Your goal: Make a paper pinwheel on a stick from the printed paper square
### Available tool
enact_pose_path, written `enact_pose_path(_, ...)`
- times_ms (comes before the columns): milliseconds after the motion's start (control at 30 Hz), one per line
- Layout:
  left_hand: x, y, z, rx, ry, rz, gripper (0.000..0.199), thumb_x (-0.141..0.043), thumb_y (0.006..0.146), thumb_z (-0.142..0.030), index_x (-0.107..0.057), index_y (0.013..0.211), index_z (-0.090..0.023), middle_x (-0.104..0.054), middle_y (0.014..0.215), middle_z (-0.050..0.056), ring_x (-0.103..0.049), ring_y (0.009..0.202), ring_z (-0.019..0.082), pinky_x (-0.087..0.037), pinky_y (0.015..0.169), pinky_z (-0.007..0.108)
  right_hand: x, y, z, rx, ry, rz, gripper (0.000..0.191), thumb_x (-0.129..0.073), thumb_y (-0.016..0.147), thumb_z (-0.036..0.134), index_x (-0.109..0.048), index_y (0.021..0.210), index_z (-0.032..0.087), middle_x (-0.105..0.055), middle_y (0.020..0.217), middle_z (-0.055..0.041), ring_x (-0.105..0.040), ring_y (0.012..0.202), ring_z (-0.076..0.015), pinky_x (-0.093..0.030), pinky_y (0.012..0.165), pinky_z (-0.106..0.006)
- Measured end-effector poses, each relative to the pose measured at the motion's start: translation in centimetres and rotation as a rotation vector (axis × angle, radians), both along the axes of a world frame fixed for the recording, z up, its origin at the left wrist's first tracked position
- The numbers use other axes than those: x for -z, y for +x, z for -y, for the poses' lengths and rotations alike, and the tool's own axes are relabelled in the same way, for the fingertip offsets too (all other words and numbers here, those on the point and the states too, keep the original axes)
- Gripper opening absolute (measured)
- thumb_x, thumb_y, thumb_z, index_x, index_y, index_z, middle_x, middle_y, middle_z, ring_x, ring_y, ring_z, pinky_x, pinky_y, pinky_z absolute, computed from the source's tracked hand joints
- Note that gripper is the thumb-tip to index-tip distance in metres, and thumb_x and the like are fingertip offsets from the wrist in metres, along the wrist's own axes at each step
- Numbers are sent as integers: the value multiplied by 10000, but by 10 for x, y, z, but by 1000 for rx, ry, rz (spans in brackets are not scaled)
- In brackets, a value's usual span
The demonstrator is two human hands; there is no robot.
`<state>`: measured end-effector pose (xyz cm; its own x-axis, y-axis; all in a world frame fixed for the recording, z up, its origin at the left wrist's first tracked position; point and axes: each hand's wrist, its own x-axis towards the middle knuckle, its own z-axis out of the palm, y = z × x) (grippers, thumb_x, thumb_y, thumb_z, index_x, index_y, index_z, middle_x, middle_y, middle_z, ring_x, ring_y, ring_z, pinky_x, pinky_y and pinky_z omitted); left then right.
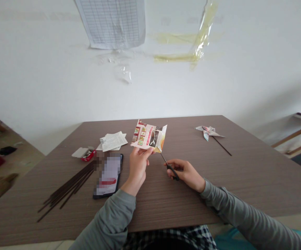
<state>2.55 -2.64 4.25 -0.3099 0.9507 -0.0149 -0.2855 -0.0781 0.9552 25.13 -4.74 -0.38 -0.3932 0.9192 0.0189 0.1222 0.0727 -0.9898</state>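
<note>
My left hand (138, 166) pinches the lower edge of a printed paper piece (147, 135) with red, white and yellow areas, held up over the table. In my right hand (185, 172) are black-handled scissors (167, 163), their blades at the paper's lower right corner. Cuts run in from the paper's corners, and its upper right part stands up a little. A paper pinwheel (208, 132) on a dark stick lies at the right of the table.
On the brown table (234, 187), to the left, are dark sticks (69, 185), a phone (110, 175), a small red box (88, 154) with its lid open and some paper sheets (112, 141). A white wall (62, 80) rises behind the table.
</note>
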Motion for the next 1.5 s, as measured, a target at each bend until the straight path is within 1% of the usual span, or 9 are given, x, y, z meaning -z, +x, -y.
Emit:
enact_pose_path(233,-4,0,2,3,-40,18,343,-1043,707,-250,-883,1010,-230,-951,962,70,-893,831,256,-467,554,224,-1,0,1,12,2,-7,754,-1060,890,828,-933,1256,181,-800,824,-35,-683,758,-234,-598,766,-412)
enact_pose_path(333,-4,1,2,0,-42,27,343,-1045,701,-247,-892,1007,-224,-953,954,65,-887,827,246,-487,562,218,2,0,-1,12,13,-2,757,-1056,891,837,-940,1260,186,-796,817,-20,-680,751,-223,-601,769,-400)
enact_pose_path(533,-7,1,2,-10,-62,29,290,-1008,749,-179,-887,1008,-228,-952,940,52,-882,809,228,-483,547,205,4,0,-2,5,10,-8,725,-1058,901,818,-939,1267,203,-794,810,-10,-677,750,-220,-599,787,-402)
enact_pose_path(733,-7,0,4,25,-63,-18,306,-1056,803,-171,-884,1051,-224,-954,967,55,-909,835,235,-498,550,201,-4,-2,2,38,-10,-21,780,-1105,839,827,-942,1250,184,-802,810,-46,-678,744,-247,-602,772,-424)
enact_pose_path(900,-7,2,5,44,-79,-26,322,-1064,829,-159,-888,1093,-214,-957,993,62,-914,839,228,-498,538,193,-2,-2,2,39,-25,-43,764,-1111,829,839,-954,1232,208,-825,825,-47,-709,750,-252,-618,774,-417)
enact_pose_path(1133,-9,4,5,36,-88,7,291,-1026,818,-137,-867,1049,-216,-957,972,54,-902,814,217,-481,521,185,5,-1,-3,30,-4,-43,843,-1103,819,895,-949,1238,180,-822,804,-14,-707,741,-219,-623,760,-379)
enact_pose_path(1300,-6,3,5,38,-62,6,340,-1093,773,-200,-869,1028,-224,-956,984,71,-904,825,244,-479,531,209,3,-2,0,50,-3,-32,765,-1089,863,857,-953,1228,199,-843,824,-47,-710,754,-246,-616,780,-423)
enact_pose_path(1367,-5,2,4,39,-63,-4,361,-1108,757,-226,-874,1032,-228,-955,994,72,-909,841,255,-475,535,216,1,-3,1,51,-6,-33,767,-1097,857,846,-953,1231,190,-847,829,-63,-716,760,-254,-623,788,-432)
enact_pose_path(1500,-5,1,5,51,-50,12,372,-1094,727,-242,-878,1029,-219,-949,985,73,-901,832,250,-464,529,216,-3,-3,2,34,-17,-35,820,-1096,832,846,-938,1269,171,-835,820,-47,-718,754,-245,-637,787,-420)
